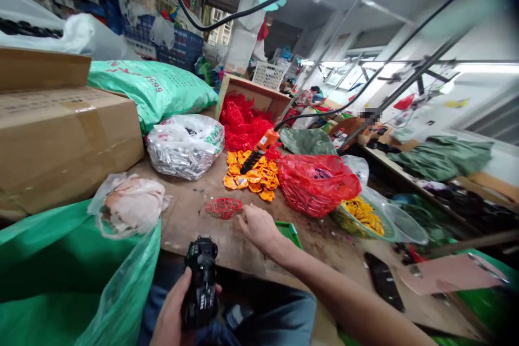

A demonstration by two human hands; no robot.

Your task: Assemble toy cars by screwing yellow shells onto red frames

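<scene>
My left hand is closed around a black toy car chassis, held upright above my lap at the table's front edge. My right hand reaches over the wooden table, its fingers pinched at the right end of a red plastic lattice piece. Behind that piece lies a heap of orange plastic parts. An orange-and-black electric screwdriver hangs tilted on a black cable, with its tip down over the heap. More red lattice parts are piled at the back, inside a wooden box.
On the left stand a cardboard box, a clear bag of silvery parts and a green sack. To the right are a red bag, a basket of yellow parts, a green tray and a dark phone-like slab.
</scene>
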